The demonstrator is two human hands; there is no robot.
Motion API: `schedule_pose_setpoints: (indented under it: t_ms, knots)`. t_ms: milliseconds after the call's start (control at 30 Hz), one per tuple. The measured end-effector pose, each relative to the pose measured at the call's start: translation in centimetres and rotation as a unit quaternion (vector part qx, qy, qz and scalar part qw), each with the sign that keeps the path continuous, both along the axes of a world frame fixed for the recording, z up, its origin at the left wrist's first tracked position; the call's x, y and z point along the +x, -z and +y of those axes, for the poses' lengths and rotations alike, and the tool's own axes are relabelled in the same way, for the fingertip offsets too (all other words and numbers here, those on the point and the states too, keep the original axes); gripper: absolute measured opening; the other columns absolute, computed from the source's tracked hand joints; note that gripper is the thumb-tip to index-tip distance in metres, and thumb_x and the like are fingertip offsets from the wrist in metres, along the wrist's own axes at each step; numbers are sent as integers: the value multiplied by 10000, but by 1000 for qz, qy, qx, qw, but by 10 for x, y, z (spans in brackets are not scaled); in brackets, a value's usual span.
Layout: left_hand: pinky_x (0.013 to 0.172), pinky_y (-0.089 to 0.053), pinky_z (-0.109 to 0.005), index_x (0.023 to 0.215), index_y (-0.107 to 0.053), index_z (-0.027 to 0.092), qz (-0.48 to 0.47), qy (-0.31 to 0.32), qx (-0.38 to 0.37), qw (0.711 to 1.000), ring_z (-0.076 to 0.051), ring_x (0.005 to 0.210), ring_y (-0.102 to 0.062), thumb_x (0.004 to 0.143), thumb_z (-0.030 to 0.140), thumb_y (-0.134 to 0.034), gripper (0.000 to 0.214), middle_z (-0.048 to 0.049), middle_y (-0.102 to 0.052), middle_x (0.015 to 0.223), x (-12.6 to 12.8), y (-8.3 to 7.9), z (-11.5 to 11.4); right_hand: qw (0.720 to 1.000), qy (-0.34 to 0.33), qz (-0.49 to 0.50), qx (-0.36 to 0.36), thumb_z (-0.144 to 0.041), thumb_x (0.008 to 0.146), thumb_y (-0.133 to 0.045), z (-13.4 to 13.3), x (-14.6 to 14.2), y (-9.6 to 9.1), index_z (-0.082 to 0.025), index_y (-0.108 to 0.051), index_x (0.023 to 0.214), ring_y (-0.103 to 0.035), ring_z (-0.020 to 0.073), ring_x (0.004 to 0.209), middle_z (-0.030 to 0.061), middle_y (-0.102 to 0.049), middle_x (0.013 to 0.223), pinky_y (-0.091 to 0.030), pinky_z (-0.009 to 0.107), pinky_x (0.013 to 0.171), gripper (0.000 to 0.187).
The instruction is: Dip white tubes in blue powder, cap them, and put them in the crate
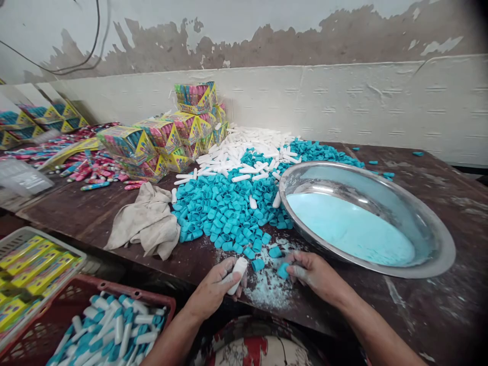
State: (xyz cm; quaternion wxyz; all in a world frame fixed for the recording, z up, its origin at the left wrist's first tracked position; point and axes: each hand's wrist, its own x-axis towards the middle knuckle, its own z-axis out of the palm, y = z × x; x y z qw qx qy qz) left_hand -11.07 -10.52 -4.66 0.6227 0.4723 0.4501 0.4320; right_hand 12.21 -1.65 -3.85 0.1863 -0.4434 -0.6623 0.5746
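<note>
My left hand [219, 282] is wrapped around a white plastic tube [238, 275], its open end tilted up and away. In my right hand [310, 272] a blue cap [283, 270] is pinched between thumb and fingers, just above the table. Another loose cap [258, 264] lies between the two hands, beside spilled pale blue powder [269, 292]. Beyond them spreads a heap of blue caps [221, 208], with a pile of white tubes [247, 147] behind it. A wide metal basin [438, 241] of light blue powder [343, 223] stands to the right of the heap.
A crumpled cloth [147, 218] lies left of the caps. Stacked display boxes [183, 129] and loose coloured pens [95, 168] occupy the back left. At lower left, a red crate [114, 287] holds capped tubes [114, 325], beside a pale crate [41, 231] of yellow boxes.
</note>
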Motion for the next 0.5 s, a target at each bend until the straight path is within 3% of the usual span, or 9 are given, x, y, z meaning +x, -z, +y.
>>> schedule_pose_setpoints:
  t_ms: [100, 167, 267, 333, 433, 500]
  knots:
    - [548, -378, -207, 798, -508, 121, -3, -11, -2, 1000, -101, 585, -468, 822, 439, -470, 322, -29, -511, 722, -5, 4, -3, 992, -57, -97, 58, -246, 730, -501, 0, 13, 5, -184, -543, 633, -469, 117, 493, -35, -545, 515, -347, 229, 500, 122]
    - [550, -379, -208, 807, -505, 123, -3, -11, -10, 1000, -103, 587, -468, 823, 436, -472, 315, -27, -513, 724, -5, 6, -4, 976, -60, -158, 133, -254, 771, -475, 1, 15, 6, -183, -588, 671, -534, 146, 591, -5, -596, 607, -385, 243, 565, 166]
    - [552, -381, -206, 803, -505, 127, 1, -9, -18, 1000, -102, 586, -463, 822, 445, -470, 320, -23, -512, 721, 0, 4, -3, 930, -36, -236, 279, -235, 833, -424, 2, 3, 3, -187, -633, 914, -568, 183, 782, 63, -616, 903, -414, 263, 676, 229]
    - [555, -381, -203, 794, -509, 130, 10, -7, -16, 1000, -104, 592, -461, 819, 459, -469, 332, -20, -507, 713, 2, 1, -3, 888, -71, -273, 363, -139, 830, -402, 4, -9, 1, -199, -598, 1043, -550, 196, 869, 93, -558, 1035, -413, 270, 722, 296]
    - [561, -378, -202, 787, -515, 131, 24, -8, -9, 1000, -107, 597, -460, 816, 465, -467, 339, -18, -502, 706, 3, -5, -3, 832, -147, -318, 431, 13, 752, -394, 10, -23, -2, -182, -595, 1027, -512, 223, 939, 108, -535, 1023, -390, 306, 809, 393]
    - [560, -374, -201, 781, -518, 129, 28, -17, -3, 999, -104, 593, -456, 821, 449, -467, 327, -19, -500, 708, 1, -7, -4, 824, -160, -331, 432, 38, 724, -401, 13, -26, -2, -149, -609, 916, -509, 225, 911, 107, -545, 932, -385, 317, 819, 340]
